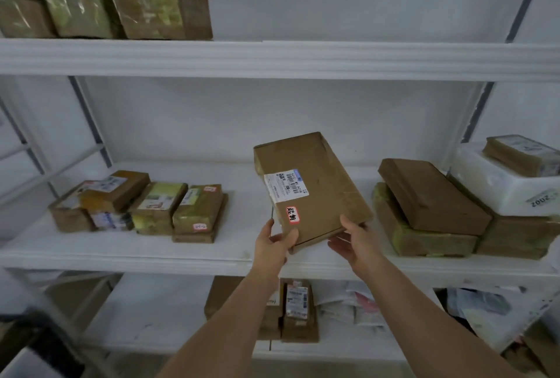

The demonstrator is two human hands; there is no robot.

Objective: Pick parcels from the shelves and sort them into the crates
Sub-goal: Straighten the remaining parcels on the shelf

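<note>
A flat brown cardboard parcel (315, 186) with a white shipping label and a small red-edged sticker is lifted above the middle shelf (136, 251), tilted with its far end up. My left hand (272, 245) grips its near left corner, thumb on top. My right hand (351, 241) holds the near right corner, thumb over the top edge and fingers underneath. No crate is clearly visible.
Small taped parcels (145, 204) cluster on the middle shelf's left. Bigger brown boxes (430, 195) and a white bag parcel (509, 186) pile up on its right. More boxes (121, 4) sit on the top shelf, and parcels (298, 311) and bags on the lower one.
</note>
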